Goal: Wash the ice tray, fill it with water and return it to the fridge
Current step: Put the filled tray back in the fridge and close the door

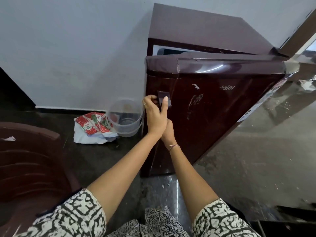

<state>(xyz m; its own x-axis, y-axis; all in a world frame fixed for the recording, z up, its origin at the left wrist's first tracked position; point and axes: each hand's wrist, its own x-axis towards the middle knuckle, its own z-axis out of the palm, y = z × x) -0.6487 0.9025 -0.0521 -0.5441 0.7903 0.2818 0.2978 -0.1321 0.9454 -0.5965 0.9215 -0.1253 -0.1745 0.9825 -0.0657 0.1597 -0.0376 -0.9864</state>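
Here, left hand (154,115) fingers curl round the fridge handle (162,94); right hand (168,132) unclear; dark floor (102,159), white wall (68,48).

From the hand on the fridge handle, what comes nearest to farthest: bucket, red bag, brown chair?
1. Clear bucket, just left of the left hand gripping the handle.
2. Red bag, on the floor beyond it.
3. Brown chair, far left.

The fridge (213,108) is dark maroon with pale scuffs. The wall (68,48) is pale grey-white, the floor (89,165) dark. The bucket (125,117) is clear; the bag (93,125) red, white and green. The sleeves (68,219) are white with black squiggles. The wrist thread (174,146) looks red and white.
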